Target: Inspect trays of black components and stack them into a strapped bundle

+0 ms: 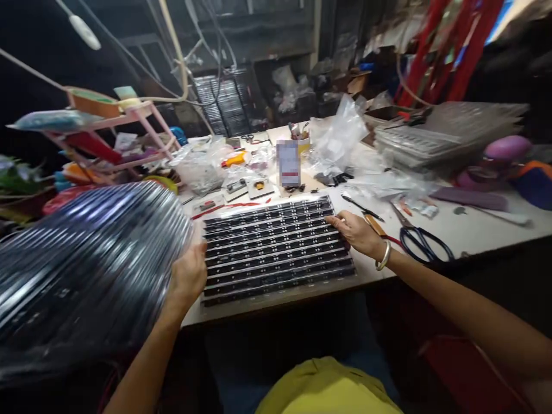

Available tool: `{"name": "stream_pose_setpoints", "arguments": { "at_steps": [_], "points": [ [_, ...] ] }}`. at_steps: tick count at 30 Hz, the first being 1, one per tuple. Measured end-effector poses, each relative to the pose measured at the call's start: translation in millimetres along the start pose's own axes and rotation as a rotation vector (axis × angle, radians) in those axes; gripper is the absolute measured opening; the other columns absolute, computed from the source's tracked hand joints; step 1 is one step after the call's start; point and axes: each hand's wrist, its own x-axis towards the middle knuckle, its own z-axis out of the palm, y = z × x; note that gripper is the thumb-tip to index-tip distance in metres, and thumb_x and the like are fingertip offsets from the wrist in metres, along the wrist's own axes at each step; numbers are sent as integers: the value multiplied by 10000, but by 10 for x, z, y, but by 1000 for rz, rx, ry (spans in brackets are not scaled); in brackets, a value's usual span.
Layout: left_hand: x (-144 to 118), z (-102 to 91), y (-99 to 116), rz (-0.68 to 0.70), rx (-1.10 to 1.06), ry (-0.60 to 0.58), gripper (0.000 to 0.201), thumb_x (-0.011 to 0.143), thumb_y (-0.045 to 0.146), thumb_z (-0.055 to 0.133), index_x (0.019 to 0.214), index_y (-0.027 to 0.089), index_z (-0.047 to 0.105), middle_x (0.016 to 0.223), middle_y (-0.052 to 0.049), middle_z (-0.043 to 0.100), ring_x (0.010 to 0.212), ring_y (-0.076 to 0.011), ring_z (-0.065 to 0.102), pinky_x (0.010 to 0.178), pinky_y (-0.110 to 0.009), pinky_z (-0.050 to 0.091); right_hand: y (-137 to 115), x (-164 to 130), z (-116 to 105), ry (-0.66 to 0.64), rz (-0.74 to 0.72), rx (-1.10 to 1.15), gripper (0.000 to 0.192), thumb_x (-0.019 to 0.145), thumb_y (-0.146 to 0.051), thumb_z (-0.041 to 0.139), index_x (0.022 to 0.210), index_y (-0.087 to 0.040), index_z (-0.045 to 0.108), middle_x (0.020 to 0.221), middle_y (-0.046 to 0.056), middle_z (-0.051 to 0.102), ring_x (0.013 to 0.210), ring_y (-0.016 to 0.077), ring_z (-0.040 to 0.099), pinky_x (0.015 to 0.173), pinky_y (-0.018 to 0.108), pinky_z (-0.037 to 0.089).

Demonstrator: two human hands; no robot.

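Note:
A clear plastic tray lies at the front of the white table, filled with rows of thin black strips that carry pale dots. My left hand is closed on its left edge, with the fingertips partly hidden. On the upper right edge, my right hand pinches the tray between thumb and fingers; a pale bangle circles that wrist. Close to my left hand rises a large stack of similar shiny black trays. Dark-handled scissors and an orange-handled tool lie beside my right hand.
A pink rack stands at the back left. Plastic bags and a phone-like upright object are behind the tray. Stacked clear trays sit at the right rear. Cables hang overhead.

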Motion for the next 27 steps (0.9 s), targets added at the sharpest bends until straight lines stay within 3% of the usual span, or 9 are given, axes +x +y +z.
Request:
{"name": "stream_pose_setpoints", "arguments": {
  "at_steps": [4, 8, 10, 12, 15, 17, 20, 23, 27],
  "points": [
    [103, 220, 62, -129, 228, -41, 612, 914, 456, 148, 805, 111, 642, 753, -224, 654, 794, -346, 627, 715, -455, 439, 47, 247, 250, -207, -29, -154, 569, 923, -603, 245, 691, -178, 543, 621, 65, 625, 596, 185, 600, 544, 258, 390],
    [83, 251, 11, -141, 367, -134, 598, 918, 449, 184, 788, 114, 663, 769, -217, 668, 802, -343, 643, 722, -450, 459, -22, 287, 322, -246, -70, -363, 522, 923, -558, 325, 789, -142, 611, 707, 135, 657, 705, 255, 637, 604, 312, 410],
    [67, 230, 34, -124, 415, -152, 578, 920, 445, 210, 859, 101, 670, 842, -222, 673, 867, -363, 636, 769, -485, 450, -95, 246, 324, -220, -91, -446, 489, 934, -506, 339, 932, -103, 617, 802, 182, 668, 784, 302, 637, 650, 366, 427],
    [64, 242, 111, -95, 449, -130, 521, 929, 399, 236, 1048, 87, 635, 1046, -225, 648, 1049, -365, 578, 882, -504, 406, -171, 216, 362, -149, -184, -512, 439, 960, -390, 315, 1111, -67, 572, 1029, 246, 637, 942, 346, 607, 746, 442, 429],
    [101, 372, 313, 62, 468, -116, 519, 950, 358, 220, 1379, 118, 388, 1436, -163, 398, 1354, -311, 293, 1080, -505, 206, -289, 267, 521, -46, -529, -566, 419, 956, -191, 276, 1310, -54, 452, 1347, 245, 462, 1217, 353, 458, 941, 505, 355],
    [151, 507, 473, 200, 423, -189, 581, 955, 432, 183, 1457, 146, 236, 1534, -106, 218, 1416, -265, 131, 1127, -491, 93, -379, 364, 669, -55, -711, -534, 443, 958, -207, 295, 1345, -29, 418, 1405, 216, 410, 1296, 329, 380, 1015, 470, 325],
    [217, 673, 669, 308, 327, -269, 769, 884, 641, 190, 1478, 155, 155, 1558, -107, 91, 1427, -272, 35, 1128, -519, 32, -489, 511, 854, -116, -750, -413, 540, 957, -367, 343, 1343, 4, 414, 1415, 215, 398, 1325, 314, 346, 1052, 438, 317],
    [236, 724, 744, 330, 268, -252, 885, 794, 758, 247, 1467, 185, 197, 1554, -126, 113, 1424, -303, 45, 1114, -555, 12, -508, 581, 932, -124, -734, -257, 557, 943, -428, 368, 1340, -42, 431, 1412, 193, 413, 1329, 286, 347, 1072, 443, 296],
    [235, 711, 719, 313, 190, -207, 861, 753, 778, 336, 1395, 204, 326, 1522, -132, 240, 1410, -306, 140, 1112, -558, 38, -462, 612, 921, -107, -690, -75, 468, 913, -426, 453, 1269, -125, 487, 1355, 141, 492, 1281, 247, 408, 1059, 431, 304]
  ]
}}
